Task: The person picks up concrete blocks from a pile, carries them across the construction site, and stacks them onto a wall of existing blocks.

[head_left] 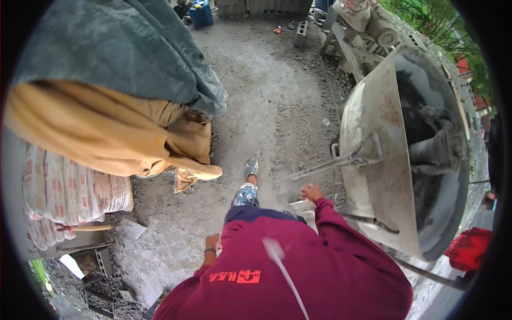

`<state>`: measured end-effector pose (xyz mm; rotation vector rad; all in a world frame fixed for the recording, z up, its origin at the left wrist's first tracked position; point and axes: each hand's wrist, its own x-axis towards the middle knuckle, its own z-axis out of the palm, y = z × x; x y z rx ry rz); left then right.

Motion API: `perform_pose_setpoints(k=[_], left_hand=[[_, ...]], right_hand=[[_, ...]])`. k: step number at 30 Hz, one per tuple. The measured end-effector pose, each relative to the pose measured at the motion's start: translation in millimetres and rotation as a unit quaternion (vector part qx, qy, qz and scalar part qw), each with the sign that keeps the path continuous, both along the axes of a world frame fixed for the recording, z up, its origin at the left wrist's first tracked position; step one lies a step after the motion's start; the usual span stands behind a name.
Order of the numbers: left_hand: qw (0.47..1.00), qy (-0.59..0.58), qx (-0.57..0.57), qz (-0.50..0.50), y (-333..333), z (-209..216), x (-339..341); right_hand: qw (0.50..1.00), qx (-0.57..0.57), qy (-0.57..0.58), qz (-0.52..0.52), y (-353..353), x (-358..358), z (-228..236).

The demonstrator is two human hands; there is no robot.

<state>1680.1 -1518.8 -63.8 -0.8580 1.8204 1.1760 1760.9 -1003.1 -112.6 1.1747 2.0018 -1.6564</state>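
Note:
My right hand (311,193) hangs in front of my body at the end of a maroon sleeve, its fingers curled in. I see nothing in it. Right of that hand stands a large round metal mixer drum (368,160), grey and crusted, with a bent metal handle (346,160) sticking out toward me. My left hand (213,241) is low beside my shirt, with a dark band (210,250) round the wrist. Its fingers are partly hidden, and it touches no object that I can see. One foot (251,168) is stepped forward on the dusty ground.
Left are stacked white sacks (69,186), with a tan cloth (96,128) and a grey-green tarp (122,48) above. A wooden handle (90,228) lies by the sacks. Ahead are a blue container (201,14), a concrete block (301,33) and a motor (383,33) behind the drum.

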Motion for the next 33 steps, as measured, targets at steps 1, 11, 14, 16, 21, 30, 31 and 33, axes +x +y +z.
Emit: perform_pose_setpoints(k=[1,11,14,16,21,30,31,33], left_hand=[[0.997,-0.045,-0.057,-0.029,11,9,-26],[0.988,0.015,-0.067,-0.138,185,33,-340],[0.989,0.055,-0.032,-0.132,252,30,-429],[0.994,0.047,0.004,-0.102,299,22,-485],[0.993,0.014,-0.028,-0.116,404,20,-603],[0.997,0.064,0.015,0.034,511,58,-768],[0.998,0.057,0.017,0.016,524,54,-787],[0.999,0.039,0.012,-0.015,535,37,-817]], right_hand=[[0.996,-0.08,-0.021,-0.044,4,-5,3],[0.971,-0.051,-0.149,-0.178,70,-122,81],[0.984,0.056,-0.168,0.021,101,-194,84],[0.916,0.194,-0.164,0.312,147,-244,72],[0.866,0.256,-0.132,0.408,319,-414,37],[0.982,0.179,-0.003,0.06,537,-816,104],[0.983,0.177,0.031,0.04,555,-854,113],[0.982,0.167,0.085,0.022,571,-925,123]])
